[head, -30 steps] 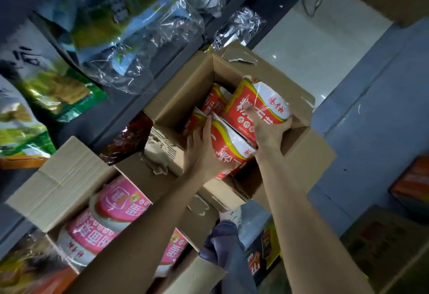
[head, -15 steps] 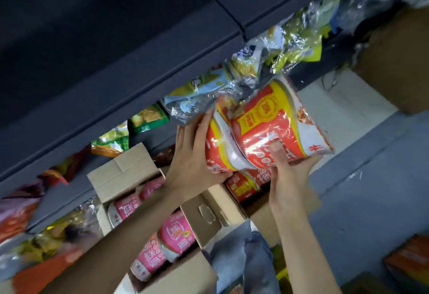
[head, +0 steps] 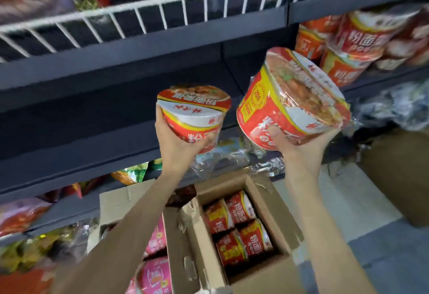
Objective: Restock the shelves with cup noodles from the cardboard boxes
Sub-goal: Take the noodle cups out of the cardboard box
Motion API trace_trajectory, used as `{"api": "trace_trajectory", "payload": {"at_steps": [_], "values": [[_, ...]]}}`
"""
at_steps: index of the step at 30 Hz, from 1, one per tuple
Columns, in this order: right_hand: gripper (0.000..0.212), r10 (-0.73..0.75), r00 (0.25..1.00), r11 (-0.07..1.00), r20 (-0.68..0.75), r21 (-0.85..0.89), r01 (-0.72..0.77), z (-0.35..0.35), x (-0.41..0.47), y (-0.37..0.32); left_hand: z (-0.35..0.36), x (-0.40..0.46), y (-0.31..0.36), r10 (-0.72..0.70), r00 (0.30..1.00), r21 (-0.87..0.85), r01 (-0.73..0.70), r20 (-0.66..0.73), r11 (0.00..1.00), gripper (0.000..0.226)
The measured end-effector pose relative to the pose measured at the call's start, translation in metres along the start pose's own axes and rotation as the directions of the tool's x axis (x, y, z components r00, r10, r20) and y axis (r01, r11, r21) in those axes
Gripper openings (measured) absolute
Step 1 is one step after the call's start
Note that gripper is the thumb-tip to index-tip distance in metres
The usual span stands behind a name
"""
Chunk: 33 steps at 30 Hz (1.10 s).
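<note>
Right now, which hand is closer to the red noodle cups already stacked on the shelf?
Right. The right hand holds its cup just below and left of the stacked cups on the shelf. The left hand, gripping another cup, is farther left, before bare shelf.

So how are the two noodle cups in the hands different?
The left cup stands nearly upright in the left hand; the right cup tips over sideways in the right hand. The right cup shows its noodle-picture lid almost fully; the left cup's lid shows only edge-on. The right cup looks bigger and sits higher in the picture. Both are red with yellow bands, gripped from below.
</note>
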State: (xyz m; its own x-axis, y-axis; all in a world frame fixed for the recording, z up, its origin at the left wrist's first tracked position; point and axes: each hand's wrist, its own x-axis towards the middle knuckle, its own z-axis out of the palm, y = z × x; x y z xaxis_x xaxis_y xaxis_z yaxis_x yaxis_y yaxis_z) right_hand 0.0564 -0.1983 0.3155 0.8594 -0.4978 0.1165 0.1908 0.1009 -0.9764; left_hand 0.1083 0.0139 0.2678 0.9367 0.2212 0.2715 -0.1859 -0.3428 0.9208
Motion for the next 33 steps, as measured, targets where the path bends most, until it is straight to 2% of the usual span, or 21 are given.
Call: {"api": "trace_trajectory", "payload": {"at_steps": [2,5,8,10,12,13,15,17,19,23,27,31,33], "values": [[0.137,-0.034,0.999,0.999,0.043,-0.035,0.036,0.009,0.018,0.014,0.017,0.019,-0.018,0.037,0.999,-0.08,-0.036,0.01,0.996,0.12],[0.125,-0.083,0.993,0.987,0.081,-0.132,0.093,0.021,0.043,0.035,0.039,0.057,-0.045,0.034,0.977,-0.175,0.003,0.211,0.984,0.119],[0.12,-0.139,0.984,0.971,0.108,-0.178,0.157,0.028,0.067,0.048,0.034,0.103,-0.067,0.03,0.907,-0.019,-0.025,0.421,1.0,0.124],[0.121,-0.186,0.974,0.963,0.131,-0.171,0.207,0.032,0.084,0.055,0.02,0.131,-0.076,0.02,0.914,0.162,-0.094,0.405,0.982,0.106],[0.122,-0.241,0.959,0.954,0.147,-0.145,0.262,0.041,0.099,0.059,0.011,0.145,-0.077,0.023,0.918,0.2,-0.111,0.397,0.973,0.09],[0.122,-0.269,0.95,0.949,0.157,-0.126,0.289,0.047,0.106,0.06,0.011,0.146,-0.074,0.03,0.908,0.197,-0.123,0.418,0.973,0.093],[0.122,-0.314,0.935,0.937,0.163,-0.103,0.333,0.062,0.119,0.061,0.023,0.141,-0.066,0.037,0.895,0.161,-0.12,0.445,0.98,0.116],[0.123,-0.342,0.923,0.927,0.177,-0.095,0.362,0.082,0.132,0.062,0.044,0.134,-0.061,0.069,0.909,0.137,-0.137,0.412,0.981,0.14],[0.125,-0.357,0.915,0.919,0.188,-0.109,0.38,0.105,0.146,0.067,0.067,0.132,-0.061,0.077,0.942,0.153,-0.133,0.328,0.979,0.145],[0.125,-0.364,0.89,0.876,0.275,-0.222,0.428,0.14,0.159,0.079,0.094,0.137,-0.066,0.005,0.989,0.142,-0.027,0.151,0.989,0.14],[0.12,-0.363,0.872,0.814,0.328,-0.343,0.468,0.143,0.168,0.093,0.106,0.145,-0.078,0.029,0.999,0.222,-0.032,0.017,0.975,0.129],[0.106,-0.352,0.848,0.608,0.396,-0.592,0.529,0.137,0.184,0.113,0.114,0.167,-0.085,0.025,0.999,0.25,-0.016,-0.033,0.968,0.113],[0.096,-0.377,0.832,0.55,0.407,-0.624,0.555,0.14,0.189,0.12,0.119,0.178,-0.082,0.013,0.999,0.302,0.001,-0.045,0.953,0.112]]}}
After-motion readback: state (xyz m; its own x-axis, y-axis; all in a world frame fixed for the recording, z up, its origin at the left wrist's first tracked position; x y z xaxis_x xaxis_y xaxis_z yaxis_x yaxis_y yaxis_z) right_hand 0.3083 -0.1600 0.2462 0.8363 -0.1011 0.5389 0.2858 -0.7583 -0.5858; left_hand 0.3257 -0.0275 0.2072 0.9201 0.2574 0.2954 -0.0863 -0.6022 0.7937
